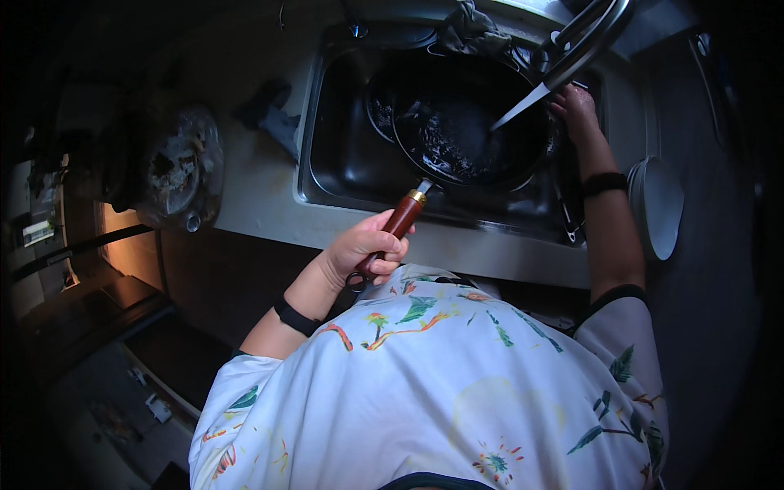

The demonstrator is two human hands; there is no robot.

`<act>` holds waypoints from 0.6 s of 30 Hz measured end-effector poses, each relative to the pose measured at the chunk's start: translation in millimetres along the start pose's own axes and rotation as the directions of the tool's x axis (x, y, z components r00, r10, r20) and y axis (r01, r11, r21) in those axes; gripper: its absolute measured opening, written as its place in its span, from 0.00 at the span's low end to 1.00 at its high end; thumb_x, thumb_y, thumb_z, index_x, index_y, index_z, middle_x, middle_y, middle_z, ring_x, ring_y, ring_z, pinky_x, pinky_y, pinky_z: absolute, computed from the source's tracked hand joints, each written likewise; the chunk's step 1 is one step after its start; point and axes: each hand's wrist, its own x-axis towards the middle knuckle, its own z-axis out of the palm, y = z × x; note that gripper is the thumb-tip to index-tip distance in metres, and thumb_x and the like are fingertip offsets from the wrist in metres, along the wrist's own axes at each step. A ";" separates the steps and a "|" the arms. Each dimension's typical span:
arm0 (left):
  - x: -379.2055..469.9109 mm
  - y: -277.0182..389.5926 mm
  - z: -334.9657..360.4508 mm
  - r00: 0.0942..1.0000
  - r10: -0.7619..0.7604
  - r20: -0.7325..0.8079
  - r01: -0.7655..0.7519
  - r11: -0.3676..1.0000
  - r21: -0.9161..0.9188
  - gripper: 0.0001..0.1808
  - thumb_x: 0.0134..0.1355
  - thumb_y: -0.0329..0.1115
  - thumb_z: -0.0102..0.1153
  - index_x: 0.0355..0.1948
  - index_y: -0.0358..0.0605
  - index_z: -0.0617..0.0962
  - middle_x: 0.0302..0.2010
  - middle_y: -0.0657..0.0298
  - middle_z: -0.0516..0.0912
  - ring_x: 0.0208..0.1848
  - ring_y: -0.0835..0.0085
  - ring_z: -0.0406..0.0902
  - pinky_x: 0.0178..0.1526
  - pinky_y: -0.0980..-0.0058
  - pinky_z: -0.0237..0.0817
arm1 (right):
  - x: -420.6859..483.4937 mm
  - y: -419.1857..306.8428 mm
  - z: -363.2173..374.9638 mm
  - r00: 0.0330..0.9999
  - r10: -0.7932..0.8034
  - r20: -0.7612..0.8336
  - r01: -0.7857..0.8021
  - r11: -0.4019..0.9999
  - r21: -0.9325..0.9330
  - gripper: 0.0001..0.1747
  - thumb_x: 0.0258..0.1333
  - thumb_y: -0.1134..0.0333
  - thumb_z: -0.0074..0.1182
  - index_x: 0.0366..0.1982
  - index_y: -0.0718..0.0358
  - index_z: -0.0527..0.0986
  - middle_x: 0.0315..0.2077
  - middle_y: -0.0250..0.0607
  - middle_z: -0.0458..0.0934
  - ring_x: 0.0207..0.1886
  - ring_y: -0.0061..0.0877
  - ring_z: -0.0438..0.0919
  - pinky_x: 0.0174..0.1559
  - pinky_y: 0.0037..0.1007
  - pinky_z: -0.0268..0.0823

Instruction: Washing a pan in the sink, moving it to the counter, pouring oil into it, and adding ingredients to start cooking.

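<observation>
My left hand (383, 245) is closed around the reddish-brown wooden handle (401, 223) of a dark wok (429, 147). The handle has a brass-coloured collar and a ring at its end. The wok rests in a metal sink (343, 177), with shiny wet patches inside it. From the curved faucet (582, 55), a bright stream of water (520, 110) falls into the wok. My right hand (574, 107) is at the sink's right side, just under the faucet. Its fingers are partly hidden, so whether they grip anything does not show.
A grey cloth (471, 27) hangs at the sink's back rim, and another cloth (282, 128) lies left of the sink. Further left is a clear plastic bag (184, 165) with scraps. White bowls (658, 208) stand on edge at the right. A metal utensil (566, 217) leans in the sink's right part.
</observation>
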 end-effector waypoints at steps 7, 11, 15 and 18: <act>-9.5 -3.7 7.6 0.997 -0.053 -0.059 0.054 0.998 0.014 0.24 0.51 0.27 0.57 0.49 0.39 0.64 0.21 0.62 0.70 0.11 0.84 0.63 0.13 0.80 0.63 | 18.9 -14.8 8.6 0.999 0.038 0.019 -0.038 0.999 -0.008 0.23 0.64 0.55 0.48 0.53 0.65 0.70 0.52 0.44 0.72 0.52 0.30 0.72 0.46 0.30 0.70; -17.5 3.4 13.4 0.985 -0.012 -0.173 0.048 0.978 0.204 0.24 0.50 0.28 0.57 0.48 0.39 0.63 0.21 0.64 0.70 0.12 0.83 0.65 0.14 0.81 0.63 | 30.7 0.0 -16.5 0.996 -0.088 0.011 0.088 0.988 -0.126 0.33 0.58 0.49 0.55 0.57 0.65 0.66 0.46 0.45 0.74 0.41 0.26 0.74 0.40 0.29 0.70; -26.3 6.7 22.4 0.960 0.117 -0.254 -0.006 0.916 0.401 0.22 0.53 0.26 0.54 0.49 0.40 0.63 0.22 0.66 0.71 0.14 0.81 0.68 0.17 0.81 0.62 | -19.2 57.3 9.7 0.984 -0.051 0.171 0.089 0.970 -0.227 0.31 0.53 0.42 0.57 0.46 0.60 0.73 0.26 0.31 0.73 0.25 0.18 0.69 0.30 0.22 0.62; -31.4 5.2 25.8 0.888 0.263 -0.378 0.055 0.755 0.654 0.23 0.52 0.24 0.51 0.51 0.38 0.65 0.23 0.65 0.71 0.14 0.79 0.69 0.18 0.79 0.62 | -129.6 86.1 58.2 0.856 0.294 0.425 -0.222 0.952 -0.213 0.28 0.52 0.34 0.52 0.31 0.53 0.73 0.29 0.33 0.77 0.32 0.21 0.77 0.33 0.23 0.64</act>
